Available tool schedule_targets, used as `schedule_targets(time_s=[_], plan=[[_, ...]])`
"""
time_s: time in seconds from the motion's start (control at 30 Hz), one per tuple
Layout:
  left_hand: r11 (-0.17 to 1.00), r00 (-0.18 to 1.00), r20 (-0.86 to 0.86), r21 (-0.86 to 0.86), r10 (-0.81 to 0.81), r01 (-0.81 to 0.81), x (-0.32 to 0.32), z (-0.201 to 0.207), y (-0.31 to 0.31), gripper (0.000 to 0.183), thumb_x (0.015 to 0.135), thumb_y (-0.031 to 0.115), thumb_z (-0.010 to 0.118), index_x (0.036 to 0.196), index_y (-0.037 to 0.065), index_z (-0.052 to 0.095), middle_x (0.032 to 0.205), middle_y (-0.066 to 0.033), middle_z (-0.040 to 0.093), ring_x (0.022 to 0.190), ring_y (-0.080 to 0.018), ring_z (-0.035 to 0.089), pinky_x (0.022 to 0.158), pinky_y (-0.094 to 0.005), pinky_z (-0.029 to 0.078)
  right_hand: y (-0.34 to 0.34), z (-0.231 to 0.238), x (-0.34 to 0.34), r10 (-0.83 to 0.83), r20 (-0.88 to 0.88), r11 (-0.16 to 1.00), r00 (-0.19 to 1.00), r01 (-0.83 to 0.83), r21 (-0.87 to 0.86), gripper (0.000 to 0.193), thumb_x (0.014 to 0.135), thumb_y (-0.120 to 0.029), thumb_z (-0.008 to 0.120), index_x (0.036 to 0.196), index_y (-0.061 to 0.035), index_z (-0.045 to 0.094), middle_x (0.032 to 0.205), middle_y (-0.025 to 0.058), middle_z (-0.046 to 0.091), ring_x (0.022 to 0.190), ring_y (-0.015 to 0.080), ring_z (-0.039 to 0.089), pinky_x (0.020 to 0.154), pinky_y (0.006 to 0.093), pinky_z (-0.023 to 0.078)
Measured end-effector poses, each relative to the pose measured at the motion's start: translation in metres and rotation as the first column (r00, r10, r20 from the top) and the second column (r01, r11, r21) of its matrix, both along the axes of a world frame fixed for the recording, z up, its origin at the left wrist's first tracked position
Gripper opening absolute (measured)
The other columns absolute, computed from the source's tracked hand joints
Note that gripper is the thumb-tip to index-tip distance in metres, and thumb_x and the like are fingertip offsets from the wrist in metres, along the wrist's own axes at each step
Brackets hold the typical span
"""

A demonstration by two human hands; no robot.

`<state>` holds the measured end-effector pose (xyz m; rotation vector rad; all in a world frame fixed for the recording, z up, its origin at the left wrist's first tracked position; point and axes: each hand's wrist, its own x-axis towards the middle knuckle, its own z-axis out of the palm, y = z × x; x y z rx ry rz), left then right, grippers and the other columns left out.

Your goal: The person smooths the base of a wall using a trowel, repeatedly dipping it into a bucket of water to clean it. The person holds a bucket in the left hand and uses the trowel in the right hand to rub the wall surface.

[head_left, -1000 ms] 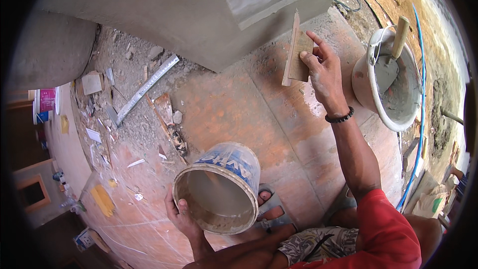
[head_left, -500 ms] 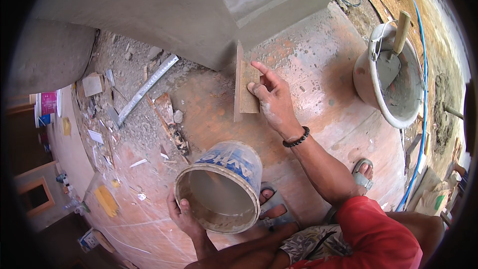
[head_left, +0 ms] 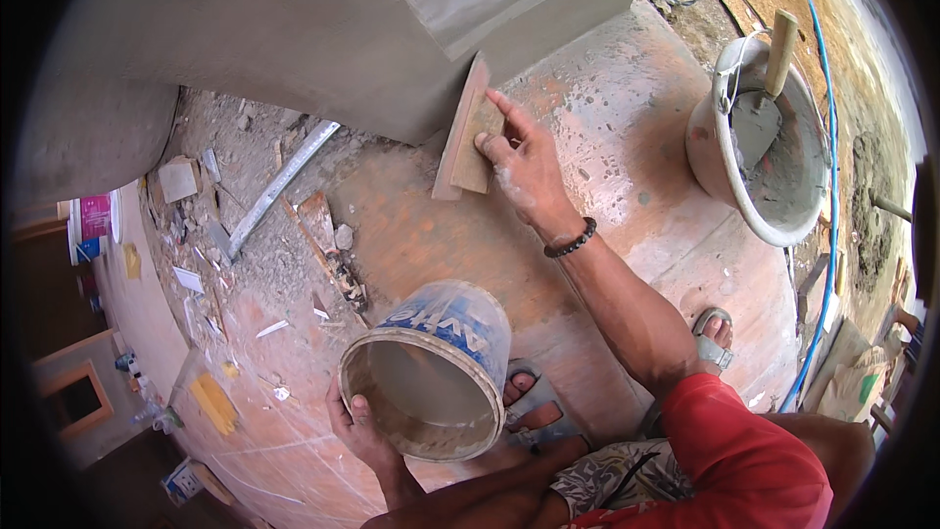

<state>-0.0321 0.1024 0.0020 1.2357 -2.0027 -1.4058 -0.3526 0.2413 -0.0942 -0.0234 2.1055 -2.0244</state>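
Two grips: left hand [head_left: 370, 436] holding blue-and-white plastic bucket [head_left: 462, 313], right hand [head_left: 535, 174] pinching flat brown float [head_left: 473, 152], apparently smoothing, next needing even pressure.

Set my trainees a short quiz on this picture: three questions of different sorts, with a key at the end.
1. Multiple choice. What does the left grip hold?
A) a blue hose
B) the rim of a blue-labelled bucket with murky liquid inside
C) a metal strip

2. True or false. The wooden-handled trowel sits in the mortar bucket, its handle sticking up above the rim.

3. Fill the gap. The flat tool held in the right grip, above a black beaded bracelet, is a ____.

Key: 1: B. 2: True. 3: hand float.
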Motion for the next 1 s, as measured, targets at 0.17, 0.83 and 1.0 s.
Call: schedule_targets(time_s=[0.17,0.83,1.0], plan=[[1.000,1.000,-0.021,0.016,-0.009,0.010,0.001,0.003,0.000,0.068,0.090,0.048,0.066,0.130,-0.005,0.050,0.121,-0.0131,0.057,0.110,-0.0222,0.056,0.097,-0.0365,0.044,0.022,0.007,0.032,0.176,0.299,0.891,0.938,-0.022,-0.453,0.052,0.088,-0.008,0.056,0.138,0.0002,0.049,0.103,0.0120,0.061,0.091,0.0196,0.060,0.085,0.0323,0.050],[0.997,0.998,0.064,-0.078,-0.001,0.006,-0.003,0.002,0.000,0.073,0.087,0.058,0.064,0.125,-0.004,0.054,0.117,-0.0114,0.057,0.108,-0.0217,0.055,0.096,-0.0370,0.042,0.028,-0.023,-0.065,0.417,0.598,0.331,0.684,0.498,-0.801,0.028,0.103,-0.012,0.033,0.116,0.0074,0.048,0.113,0.0233,0.055,0.091,0.0329,0.062,0.081,0.0414,0.060],[0.997,0.995,0.096,-0.082,-0.006,0.014,-0.002,0.003,-0.001,0.074,0.088,0.058,0.063,0.126,-0.004,0.054,0.118,-0.0119,0.058,0.109,-0.0218,0.055,0.097,-0.0372,0.042,0.041,0.037,-0.055,0.567,0.376,0.133,0.733,0.369,-0.920,0.027,0.103,-0.013,0.036,0.118,0.0067,0.047,0.116,0.0239,0.057,0.099,0.0373,0.062,0.088,0.0473,0.059]])
